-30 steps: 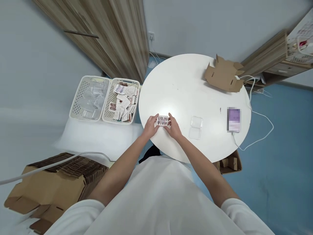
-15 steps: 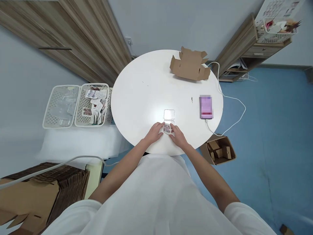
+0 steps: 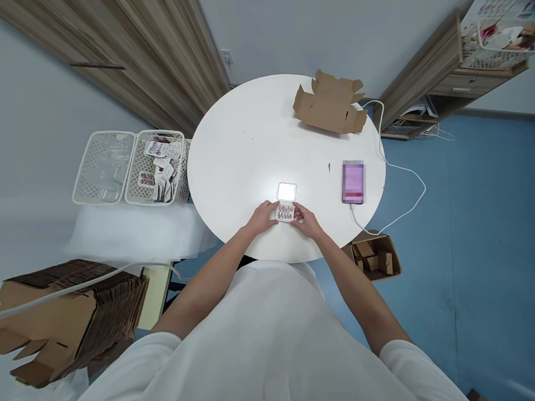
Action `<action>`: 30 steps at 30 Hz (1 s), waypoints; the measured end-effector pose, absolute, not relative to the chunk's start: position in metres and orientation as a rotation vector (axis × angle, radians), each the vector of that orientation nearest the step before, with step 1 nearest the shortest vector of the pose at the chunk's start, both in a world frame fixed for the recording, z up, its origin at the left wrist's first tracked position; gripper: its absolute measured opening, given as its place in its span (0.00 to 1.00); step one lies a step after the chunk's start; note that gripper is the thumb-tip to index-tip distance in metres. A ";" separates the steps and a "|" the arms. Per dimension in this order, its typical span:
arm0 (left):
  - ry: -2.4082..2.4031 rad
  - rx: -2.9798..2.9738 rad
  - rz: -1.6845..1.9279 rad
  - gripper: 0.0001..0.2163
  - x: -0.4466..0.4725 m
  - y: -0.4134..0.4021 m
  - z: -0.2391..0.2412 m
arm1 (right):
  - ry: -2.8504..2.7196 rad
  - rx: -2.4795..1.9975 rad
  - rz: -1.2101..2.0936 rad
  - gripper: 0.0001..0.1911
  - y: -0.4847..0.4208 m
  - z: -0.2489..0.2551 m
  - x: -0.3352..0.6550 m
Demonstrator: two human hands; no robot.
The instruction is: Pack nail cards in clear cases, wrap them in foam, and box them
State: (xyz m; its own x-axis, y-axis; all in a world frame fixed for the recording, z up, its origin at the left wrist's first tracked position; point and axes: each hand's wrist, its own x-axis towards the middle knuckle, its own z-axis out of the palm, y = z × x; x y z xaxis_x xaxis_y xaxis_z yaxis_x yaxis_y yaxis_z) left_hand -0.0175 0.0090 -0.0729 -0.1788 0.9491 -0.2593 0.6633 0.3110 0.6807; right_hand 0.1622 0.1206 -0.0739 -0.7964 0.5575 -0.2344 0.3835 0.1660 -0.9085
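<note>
A small white card of press-on nails (image 3: 286, 211) lies level in or on the lower half of a clear plastic case near the table's front edge; I cannot tell how deep it sits. The case's clear lid (image 3: 286, 191) is folded back, away from me. My left hand (image 3: 263, 217) pinches the left edge of the card and case between thumb and fingers. On the opposite edge, my right hand (image 3: 308, 222) does the same, its fingers curled at the right side. The fingertips hide parts of the case's rim.
The round white table (image 3: 234, 145) carries an unfolded cardboard box (image 3: 330, 106) and a phone-like device (image 3: 353, 182) with a white cable. Left stand white baskets (image 3: 156, 167) holding similar cards and clear cases. Flattened cardboard (image 3: 112, 317) and an open carton (image 3: 376, 259) flank me.
The card, tilted between my fingers before, now lies flatter and squarer over the case's lower half. Both hands have shifted slightly away from me. The whole view has moved a little.
</note>
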 end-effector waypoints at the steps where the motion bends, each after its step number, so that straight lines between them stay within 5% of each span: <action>1: 1.917 1.434 0.567 0.30 -0.017 0.010 -0.074 | -2.307 -0.923 1.682 0.34 0.121 -0.074 0.162; 13: 1.964 1.347 0.575 0.19 -0.005 0.001 -0.074 | -2.535 -1.203 1.368 0.37 0.109 -0.081 0.155; 22: 2.010 0.844 0.762 0.20 0.003 -0.012 -0.067 | -2.009 -1.529 1.725 0.38 0.088 -0.073 0.166; 30: 1.943 0.818 0.771 0.20 0.007 -0.006 -0.068 | -2.100 -1.449 1.714 0.31 0.092 -0.073 0.155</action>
State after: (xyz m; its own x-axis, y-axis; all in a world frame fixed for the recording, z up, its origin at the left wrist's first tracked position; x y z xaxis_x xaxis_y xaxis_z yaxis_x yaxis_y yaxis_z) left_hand 0.0066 -0.0063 -0.0678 -0.4086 0.7805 -0.4731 0.2437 0.5928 0.7676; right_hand 0.1555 0.0918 -0.0732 -0.5535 0.6814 -0.4789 0.6058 -0.0653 -0.7930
